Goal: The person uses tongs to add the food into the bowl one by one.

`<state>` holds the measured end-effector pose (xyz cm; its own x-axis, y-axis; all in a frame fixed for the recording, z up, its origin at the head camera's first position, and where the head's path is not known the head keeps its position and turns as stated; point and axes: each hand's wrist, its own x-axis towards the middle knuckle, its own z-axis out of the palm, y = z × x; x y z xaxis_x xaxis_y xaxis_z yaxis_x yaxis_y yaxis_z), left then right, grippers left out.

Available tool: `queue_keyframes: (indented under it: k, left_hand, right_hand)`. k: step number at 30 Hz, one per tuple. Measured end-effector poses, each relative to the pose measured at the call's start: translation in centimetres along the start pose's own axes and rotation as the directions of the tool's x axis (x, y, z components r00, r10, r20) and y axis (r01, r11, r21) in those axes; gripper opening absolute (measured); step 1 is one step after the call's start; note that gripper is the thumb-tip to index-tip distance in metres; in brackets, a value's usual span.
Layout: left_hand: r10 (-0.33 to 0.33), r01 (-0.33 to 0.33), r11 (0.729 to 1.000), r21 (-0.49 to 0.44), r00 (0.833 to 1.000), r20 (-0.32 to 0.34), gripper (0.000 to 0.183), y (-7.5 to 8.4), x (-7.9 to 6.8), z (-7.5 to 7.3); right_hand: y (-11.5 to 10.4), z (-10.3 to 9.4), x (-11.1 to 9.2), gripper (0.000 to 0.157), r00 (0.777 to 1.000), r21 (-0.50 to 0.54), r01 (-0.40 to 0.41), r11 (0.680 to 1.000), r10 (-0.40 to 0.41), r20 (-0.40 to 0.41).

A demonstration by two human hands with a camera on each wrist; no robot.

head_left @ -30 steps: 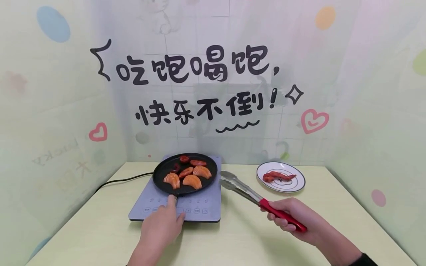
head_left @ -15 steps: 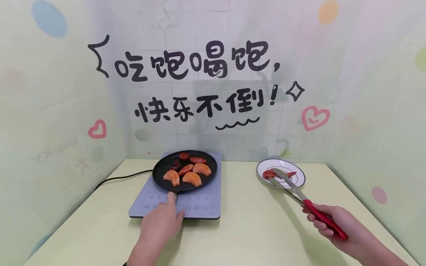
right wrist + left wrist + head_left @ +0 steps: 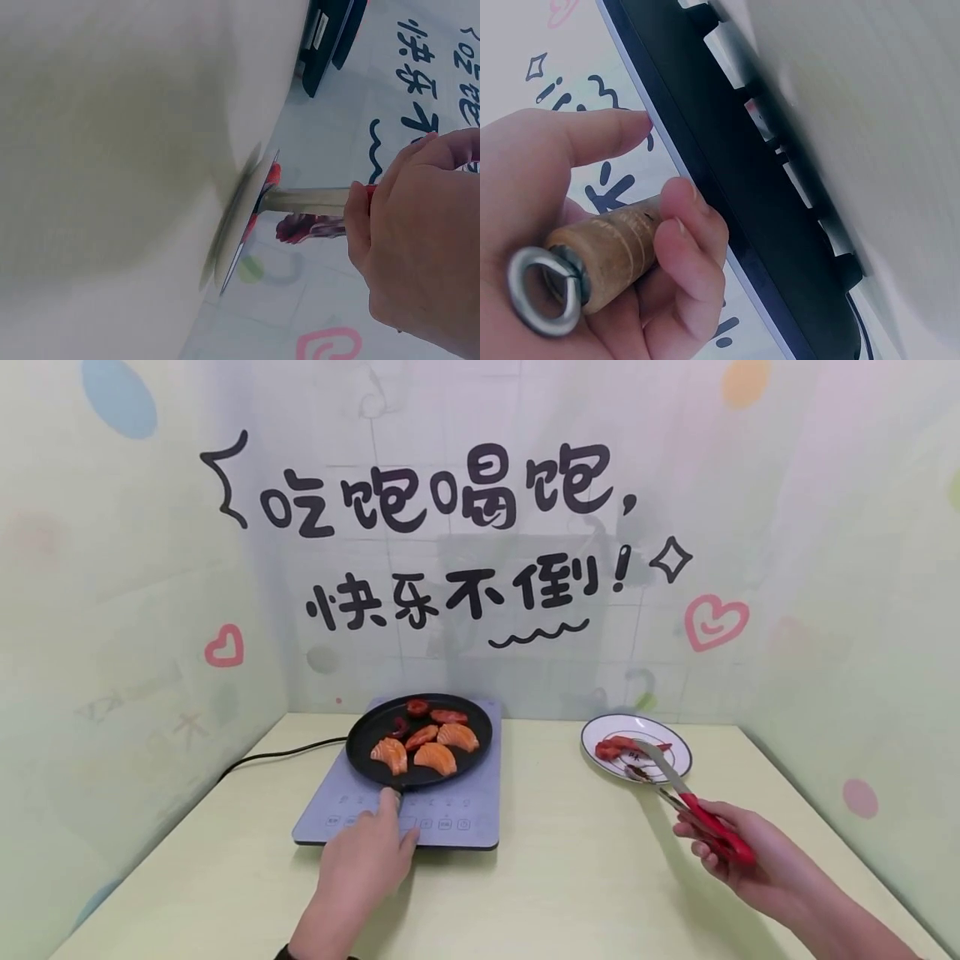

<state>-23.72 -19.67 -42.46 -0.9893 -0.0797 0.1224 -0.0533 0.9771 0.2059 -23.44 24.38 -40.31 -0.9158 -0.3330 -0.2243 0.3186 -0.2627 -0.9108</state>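
Note:
My left hand (image 3: pixel 363 860) grips the wooden handle (image 3: pixel 615 251) of a black frying pan (image 3: pixel 380 731), fingers curled under it in the left wrist view. Three orange salmon slices (image 3: pixel 435 758) lie in the pan with several smaller red pieces (image 3: pixel 448 717). At the right, my right hand (image 3: pixel 757 860) holds metal tongs (image 3: pixel 705 818) by their red handles. Their arms are spread, with the tips over a white plate (image 3: pixel 600 732). Red strips of food (image 3: pixel 617 747) lie on that plate, beside the tongs' tips.
The pan sits on a flat induction cooker (image 3: pixel 322 831) at the left of the table (image 3: pixel 540 877). A black cord (image 3: pixel 285 750) runs from behind it to the left wall. Printed curtain walls (image 3: pixel 465 677) enclose the table at back and sides.
My right hand has swung the tongs rightward from beside the pan to the plate. Their arms have since spread wider. The left hand stays at the pan handle.

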Motion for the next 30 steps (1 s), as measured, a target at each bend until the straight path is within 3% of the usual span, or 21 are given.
queue_keyframes:
  k: [10,19,30]
  left_hand:
    - [0.001,-0.001,1.0,-0.003,1.0,-0.002,0.061,0.0,0.0,0.0]
    - [0.008,-0.008,1.0,0.005,1.0,-0.027,0.06,0.0,0.1,0.0]
    - [0.005,-0.005,1.0,0.006,1.0,-0.015,0.063,0.0,0.1,0.0]
  right_hand:
    - [0.2,1.4,3.0,0.025,0.991,0.024,-0.031,0.999,0.034,-0.133]
    - [0.6,1.2,4.5,0.033,0.982,0.005,-0.05,0.999,0.05,-0.183]
    - [1.2,0.7,5.3,0.028,0.989,0.144,-0.079,0.986,0.096,-0.112]
